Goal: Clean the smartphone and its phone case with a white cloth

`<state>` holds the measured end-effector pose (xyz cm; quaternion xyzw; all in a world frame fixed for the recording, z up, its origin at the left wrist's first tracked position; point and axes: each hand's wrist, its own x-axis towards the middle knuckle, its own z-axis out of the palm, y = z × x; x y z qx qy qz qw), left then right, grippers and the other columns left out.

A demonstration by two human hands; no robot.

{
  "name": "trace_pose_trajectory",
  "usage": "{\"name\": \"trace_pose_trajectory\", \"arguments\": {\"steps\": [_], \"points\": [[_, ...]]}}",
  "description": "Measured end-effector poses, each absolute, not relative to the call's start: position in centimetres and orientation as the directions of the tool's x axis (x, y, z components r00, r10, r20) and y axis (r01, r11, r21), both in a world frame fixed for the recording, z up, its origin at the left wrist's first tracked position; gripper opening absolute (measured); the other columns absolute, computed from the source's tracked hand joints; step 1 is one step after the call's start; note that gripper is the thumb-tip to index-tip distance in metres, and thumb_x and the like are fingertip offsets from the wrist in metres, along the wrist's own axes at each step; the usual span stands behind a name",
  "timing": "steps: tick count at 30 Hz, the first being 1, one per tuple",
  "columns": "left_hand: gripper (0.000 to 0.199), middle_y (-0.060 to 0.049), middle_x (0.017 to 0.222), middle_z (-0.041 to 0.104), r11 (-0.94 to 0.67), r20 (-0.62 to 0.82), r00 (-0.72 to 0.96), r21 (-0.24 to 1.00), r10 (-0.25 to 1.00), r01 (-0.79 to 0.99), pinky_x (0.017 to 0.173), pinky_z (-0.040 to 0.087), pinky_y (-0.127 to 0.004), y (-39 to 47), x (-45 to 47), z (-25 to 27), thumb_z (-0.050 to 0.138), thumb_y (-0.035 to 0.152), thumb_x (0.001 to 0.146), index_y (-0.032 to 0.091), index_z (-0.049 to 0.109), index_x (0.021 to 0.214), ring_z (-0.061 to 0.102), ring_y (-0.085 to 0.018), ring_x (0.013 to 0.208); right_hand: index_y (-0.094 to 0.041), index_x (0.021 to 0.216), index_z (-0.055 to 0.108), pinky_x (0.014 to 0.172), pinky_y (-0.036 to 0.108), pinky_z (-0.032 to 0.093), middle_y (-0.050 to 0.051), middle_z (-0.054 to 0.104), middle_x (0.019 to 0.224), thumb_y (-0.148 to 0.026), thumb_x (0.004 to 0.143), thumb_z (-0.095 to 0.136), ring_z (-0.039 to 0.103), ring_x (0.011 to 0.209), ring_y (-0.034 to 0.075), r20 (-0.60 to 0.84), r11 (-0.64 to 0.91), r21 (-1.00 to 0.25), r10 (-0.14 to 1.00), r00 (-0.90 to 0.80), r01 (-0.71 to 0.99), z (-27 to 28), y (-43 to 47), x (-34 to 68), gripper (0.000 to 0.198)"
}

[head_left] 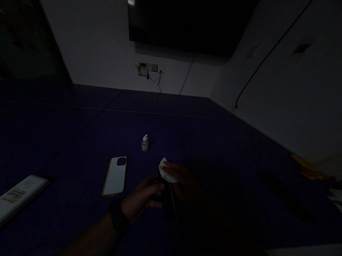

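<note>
My left hand (144,197), with a dark band at its wrist, is closed around the side of a dark phone (168,204) held tilted over the table. My right hand (184,178) presses a crumpled white tissue (165,172) onto the phone's far end, fingers bent over it. Much of the phone is lost in shadow. To the left lies a phone case (115,176) with a pale back and a camera cutout. Beyond my hands a small dropper bottle (145,144) with a white top stands upright.
A long white box (14,202) lies at the left on the dark blue table (165,124). On the right are a long dark object (286,195) and a yellow item (309,167). A large screen (190,20) hangs above wall sockets (152,68) with cables.
</note>
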<state>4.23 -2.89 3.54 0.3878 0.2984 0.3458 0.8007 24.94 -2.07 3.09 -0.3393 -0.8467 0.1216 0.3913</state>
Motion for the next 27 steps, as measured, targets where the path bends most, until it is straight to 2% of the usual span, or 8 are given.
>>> {"name": "trace_pose_trajectory", "arguments": {"steps": [4,6,10,13,15,22,27], "points": [[0.091,-0.014,0.128,0.059,0.435,-0.182,0.562,0.828,0.806,-0.355,0.092,0.055,-0.048,-3.1,4.2,3.2,0.082,0.028,0.079,0.030,0.030,0.154,0.060,-0.032,0.118,-0.032,0.147,0.047,0.112,0.045,0.043,0.006,0.053,0.148,-0.006,0.087,0.043,0.050,0.135,0.022,0.574,0.705,-0.517,0.706,-0.415,0.485,2.3,-1.9,24.6,0.066],[0.096,-0.013,0.125,0.060,0.428,-0.179,0.558,0.831,0.811,-0.356,0.090,0.055,-0.048,-3.1,4.3,3.0,0.080,0.029,0.081,0.033,0.021,0.156,0.062,-0.029,0.113,-0.030,0.146,0.049,0.112,0.046,0.043,0.007,0.054,0.147,-0.007,0.087,0.043,0.050,0.135,0.023,0.566,0.687,-0.537,0.724,-0.393,0.490,2.0,-1.9,24.4,0.064],[0.071,-0.010,0.122,0.060,0.447,-0.206,0.564,0.832,0.800,-0.329,0.078,0.059,-0.042,-2.7,4.4,3.0,0.068,0.043,0.089,0.036,0.034,0.151,0.064,-0.024,0.100,-0.030,0.144,0.051,0.112,0.045,0.044,0.007,0.055,0.146,-0.007,0.087,0.044,0.051,0.134,0.023,0.569,0.695,-0.555,0.718,-0.400,0.458,1.6,-1.8,24.2,0.062],[0.058,-0.007,0.108,0.062,0.486,-0.245,0.562,0.809,0.790,-0.330,0.068,0.060,-0.037,-2.4,4.4,3.3,0.060,0.053,0.092,0.033,0.044,0.143,0.064,-0.021,0.086,-0.030,0.145,0.049,0.112,0.044,0.044,0.007,0.055,0.146,-0.007,0.086,0.044,0.050,0.135,0.022,0.574,0.711,-0.551,0.703,-0.421,0.437,1.7,-1.8,24.2,0.064],[0.055,-0.006,0.101,0.062,0.505,-0.260,0.563,0.795,0.785,-0.337,0.065,0.061,-0.036,-2.3,4.3,3.4,0.059,0.056,0.092,0.031,0.046,0.139,0.064,-0.020,0.083,-0.031,0.146,0.048,0.112,0.045,0.043,0.007,0.055,0.146,-0.008,0.086,0.044,0.050,0.135,0.023,0.566,0.721,-0.544,0.693,-0.447,0.429,2.0,-1.9,24.4,0.064],[0.050,-0.003,0.101,0.059,0.525,-0.286,0.536,0.767,0.795,-0.369,0.057,0.061,-0.034,-1.9,4.1,3.0,0.059,0.055,0.092,0.033,0.043,0.135,0.066,-0.020,0.078,-0.028,0.147,0.045,0.106,0.043,0.047,0.010,0.057,0.142,-0.007,0.085,0.044,0.054,0.130,0.022,0.517,0.799,-0.502,0.584,-0.626,0.331,3.5,-3.2,24.9,0.065],[0.049,0.004,0.085,0.052,0.538,-0.296,0.530,0.747,0.795,-0.391,0.050,0.051,-0.021,-1.4,4.1,2.4,0.062,0.059,0.091,0.032,0.045,0.129,0.057,-0.011,0.060,-0.029,0.145,0.046,0.108,0.043,0.044,0.008,0.055,0.146,-0.015,0.090,0.048,0.052,0.131,0.022,0.425,0.818,-0.499,0.520,-0.741,0.288,3.5,-4.7,25.7,0.057]]}}
